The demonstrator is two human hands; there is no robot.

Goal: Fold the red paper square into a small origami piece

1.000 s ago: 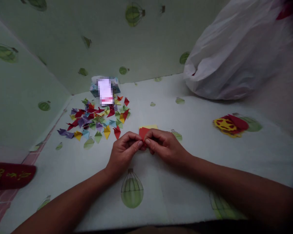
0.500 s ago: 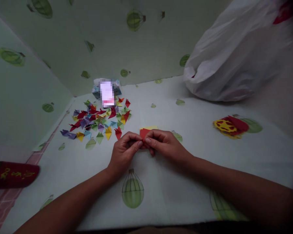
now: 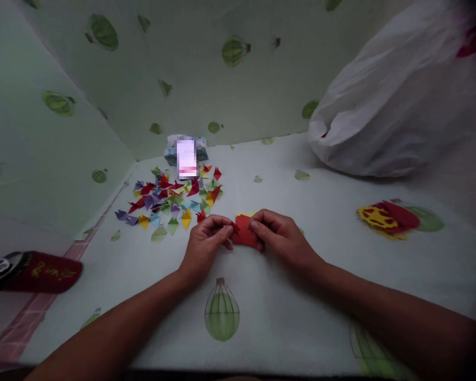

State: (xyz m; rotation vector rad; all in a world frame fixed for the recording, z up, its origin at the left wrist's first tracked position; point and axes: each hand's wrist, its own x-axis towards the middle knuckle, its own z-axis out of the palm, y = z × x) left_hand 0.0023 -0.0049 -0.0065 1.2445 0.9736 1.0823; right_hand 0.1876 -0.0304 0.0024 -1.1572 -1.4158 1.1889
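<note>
My left hand (image 3: 210, 242) pinches a small folded red paper (image 3: 235, 227) between thumb and forefinger. Just right of it, my right hand (image 3: 280, 235) has its thumb and fingers pressed together; what they hold, if anything, is hidden. Between the hands lie red paper sheets (image 3: 246, 233), partly covered by the right fingers, with the edge of a pale yellow sheet (image 3: 250, 214) showing behind. Beyond the left hand spreads a pile of small folded paper pieces (image 3: 166, 203) in red, purple, yellow, green and blue.
A glowing, blurred phone (image 3: 186, 157) leans on a tissue box (image 3: 202, 148) behind the pile. A white plastic bag (image 3: 373, 111) stands at back right, with yellow and red cut-out pieces (image 3: 384, 217) in front. At the left edge lies a red can (image 3: 43, 271). The tablecloth (image 3: 174, 338) has balloon prints.
My hands have drawn apart. The right hand has shifted right, the left keeps the small red paper, and more of the red sheets shows between them. The camera view has turned slightly left.
</note>
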